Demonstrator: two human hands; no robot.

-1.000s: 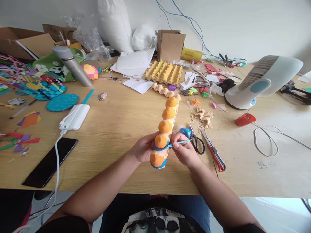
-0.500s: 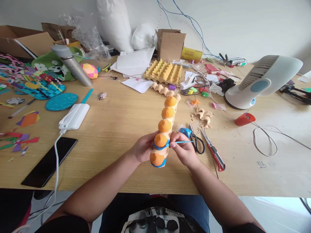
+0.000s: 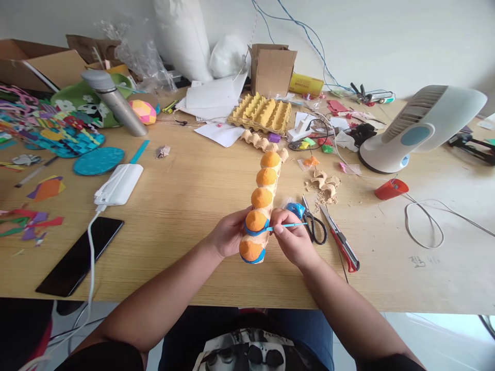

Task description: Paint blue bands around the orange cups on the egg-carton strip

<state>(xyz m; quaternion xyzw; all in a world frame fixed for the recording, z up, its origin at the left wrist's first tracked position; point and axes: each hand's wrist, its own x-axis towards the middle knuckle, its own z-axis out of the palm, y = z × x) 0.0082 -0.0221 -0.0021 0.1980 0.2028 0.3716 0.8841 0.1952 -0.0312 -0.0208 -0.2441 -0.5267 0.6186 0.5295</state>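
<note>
A strip of egg carton with several domes covered in orange clay is held up over the table. Blue clay lines the edges of its two nearest domes. My left hand is closed around the strip's left side, its fingertips hidden underneath. Between the thumb and fingers of my right hand is a thin blue modelling tool, its tip touching the blue clay by the second-nearest dome. Just beyond that hand lies a blue lump in clear plastic, next to black-handled scissors.
Right of my hand lies a red utility knife. Carton scraps, a red cup and a white fan stand farther off. A phone and power bank lie left; a yellow egg tray sits behind.
The tool and right hand have shifted very slightly along the blue clay edge. The strip's far end has tipped up a little. Both grips stay the same.
</note>
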